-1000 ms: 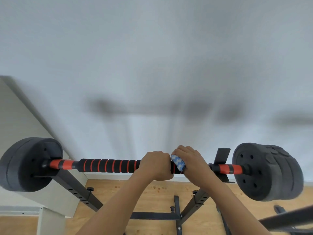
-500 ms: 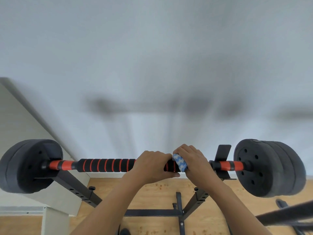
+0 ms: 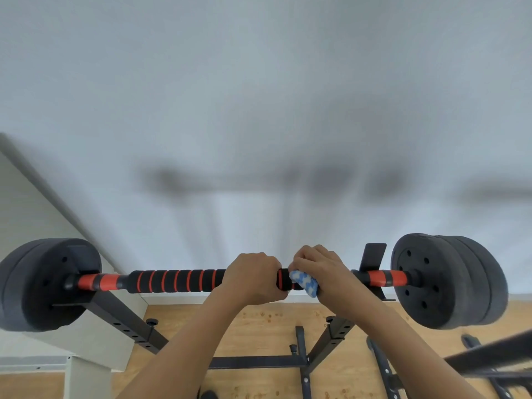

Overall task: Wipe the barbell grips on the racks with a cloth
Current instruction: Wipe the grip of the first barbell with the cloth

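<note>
A barbell (image 3: 178, 280) lies level across a black rack (image 3: 126, 321), with black plates at each end: one stack at the left (image 3: 43, 283) and one at the right (image 3: 449, 279). The bar's grip (image 3: 175, 280) is black foam with orange rings, and orange sleeves show just inside each plate stack.

The left hand (image 3: 253, 277) is curled round the grip near the middle of the bar, knuckles up, thumb tucked beneath. Just beside it, with a short piece of grip showing between them, the right hand (image 3: 319, 269) holds a blue and white cloth (image 3: 303, 285) against the bar, its fingers bent over the top of the cloth and the bar. The cloth is bunched, pressed on the grip and hanging a little below it, on the near side.

Right of the right hand, a black upright hook (image 3: 372, 256) of the rack stands behind the bar, close to the right orange sleeve (image 3: 383, 277).

Below lies a wooden floor (image 3: 259, 335), crossed by the rack's base bars. A white wall (image 3: 259, 110) fills the upper view, with soft shadows on it. A pale cabinet (image 3: 26, 214) stands at the left, behind the left plates.
</note>
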{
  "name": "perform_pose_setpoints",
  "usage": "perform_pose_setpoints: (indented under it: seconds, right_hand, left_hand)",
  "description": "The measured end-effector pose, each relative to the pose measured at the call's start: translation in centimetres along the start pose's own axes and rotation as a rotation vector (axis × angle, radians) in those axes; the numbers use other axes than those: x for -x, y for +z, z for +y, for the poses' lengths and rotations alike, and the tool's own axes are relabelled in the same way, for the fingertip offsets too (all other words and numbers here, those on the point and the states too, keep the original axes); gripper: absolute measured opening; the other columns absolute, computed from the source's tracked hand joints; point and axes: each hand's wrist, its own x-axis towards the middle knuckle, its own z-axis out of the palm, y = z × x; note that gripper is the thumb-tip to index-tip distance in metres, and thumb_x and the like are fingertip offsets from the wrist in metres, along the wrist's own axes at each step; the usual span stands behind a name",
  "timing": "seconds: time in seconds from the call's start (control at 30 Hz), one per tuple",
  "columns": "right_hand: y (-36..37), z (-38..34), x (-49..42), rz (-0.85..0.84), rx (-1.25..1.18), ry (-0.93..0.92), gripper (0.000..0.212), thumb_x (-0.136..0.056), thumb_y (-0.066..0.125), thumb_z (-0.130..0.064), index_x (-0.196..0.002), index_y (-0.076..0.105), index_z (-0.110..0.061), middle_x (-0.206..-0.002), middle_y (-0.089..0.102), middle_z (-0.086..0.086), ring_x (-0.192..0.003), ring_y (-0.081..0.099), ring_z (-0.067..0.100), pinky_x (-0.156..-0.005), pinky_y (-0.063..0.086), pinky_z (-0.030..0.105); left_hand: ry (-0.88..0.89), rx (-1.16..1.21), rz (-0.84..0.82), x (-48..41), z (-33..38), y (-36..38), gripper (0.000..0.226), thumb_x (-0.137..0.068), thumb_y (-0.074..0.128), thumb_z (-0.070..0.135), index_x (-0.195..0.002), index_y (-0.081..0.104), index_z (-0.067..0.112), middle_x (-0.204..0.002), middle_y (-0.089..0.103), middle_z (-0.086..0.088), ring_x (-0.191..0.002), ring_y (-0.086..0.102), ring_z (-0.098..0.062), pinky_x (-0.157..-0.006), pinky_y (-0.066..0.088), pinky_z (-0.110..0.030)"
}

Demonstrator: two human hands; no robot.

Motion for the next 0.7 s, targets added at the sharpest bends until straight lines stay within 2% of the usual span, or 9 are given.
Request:
perform_pose_setpoints:
  seconds: [0.07,0.13,0.23,0.33,0.43,0.47,0.6,0.7]
  right_hand:
    - [-0.7,0.5,-0.8,-0.021,-0.012,0.036,0.05,-0.084,0.069,-0.002,-0.122,0.057,-0.031,-0.124,0.049,-0.014,-0.11,0.043,0.009,-0.096,0.041,0.027]
    - [-1.3,1.3,-1.5,-0.005,0.009,0.118,0.045,-0.086,0.066,-0.002,-0.121,0.058,-0.029,-0.119,0.052,-0.011,-0.104,0.046,0.011,-0.093,0.043,0.031]
    - [-1.0,2.3,-1.3,-0.007,0.024,0.21,0.041,-0.086,0.059,0.001,-0.117,0.059,-0.025,-0.112,0.054,-0.008,-0.099,0.05,0.014,-0.089,0.046,0.032]
    - [-0.1,2.4,-1.4,-0.045,-0.051,0.24,0.029,-0.085,0.055,0.001,-0.096,0.06,-0.026,-0.095,0.054,-0.011,-0.086,0.055,0.011,-0.079,0.051,0.029]
    - [0.5,2.5,-2.5,-0.114,-0.006,0.274,0.021,-0.083,0.058,-0.002,-0.078,0.059,-0.023,-0.077,0.051,-0.011,-0.065,0.051,0.008,-0.064,0.046,0.024]
    - [0.5,2.5,-2.5,-0.105,-0.009,0.265,0.021,-0.081,0.058,-0.001,-0.076,0.059,-0.022,-0.075,0.051,-0.011,-0.062,0.049,0.008,-0.063,0.043,0.024]
    - [0.4,1.8,-0.4,0.085,-0.126,0.164,0.031,-0.083,0.063,0.002,-0.099,0.063,-0.025,-0.098,0.055,-0.012,-0.088,0.049,0.01,-0.078,0.043,0.024]
    - [0.8,1.2,0.1,0.153,-0.107,0.122,0.036,-0.081,0.064,0.003,-0.104,0.062,-0.025,-0.103,0.055,-0.013,-0.09,0.046,0.011,-0.08,0.044,0.029]
  left_hand:
    - [0.0,0.002,0.007,0.2,0.1,-0.1,0.035,-0.086,0.06,0.055,-0.07,0.05,0.026,-0.061,0.057,0.007,-0.055,0.056,-0.012,-0.056,0.045,-0.028]
    - [0.002,-0.021,0.082,0.7,0.1,0.1,0.03,-0.085,0.06,0.051,-0.073,0.051,0.025,-0.062,0.055,0.007,-0.056,0.056,-0.012,-0.057,0.049,-0.029]
    - [0.039,-0.119,0.313,2.1,0.7,1.5,0.028,-0.081,0.071,0.037,-0.075,0.047,0.024,-0.06,0.044,0.011,-0.052,0.039,-0.012,-0.053,0.032,-0.027]
    - [0.02,-0.11,0.445,2.7,1.6,2.8,0.025,-0.077,0.075,0.021,-0.075,0.05,0.021,-0.063,0.042,0.007,-0.057,0.031,-0.012,-0.057,0.026,-0.026]
    - [-0.043,-0.117,0.354,2.3,2.1,2.3,0.04,-0.067,0.078,0.022,-0.067,0.039,0.021,-0.056,0.033,0.008,-0.048,0.032,-0.013,-0.052,0.026,-0.028]
    - [-0.056,-0.131,0.31,2.2,2.2,2.0,0.039,-0.068,0.077,0.025,-0.067,0.038,0.022,-0.055,0.033,0.008,-0.047,0.033,-0.014,-0.052,0.026,-0.028]
    - [-0.09,-0.157,0.202,1.8,2.2,0.8,0.018,-0.09,0.054,0.036,-0.078,0.047,0.024,-0.066,0.049,0.008,-0.06,0.05,-0.016,-0.06,0.035,-0.03]
    - [-0.121,-0.076,0.11,1.2,1.9,-0.2,0.022,-0.088,0.057,0.041,-0.074,0.05,0.025,-0.064,0.052,0.008,-0.058,0.052,-0.014,-0.059,0.04,-0.029]
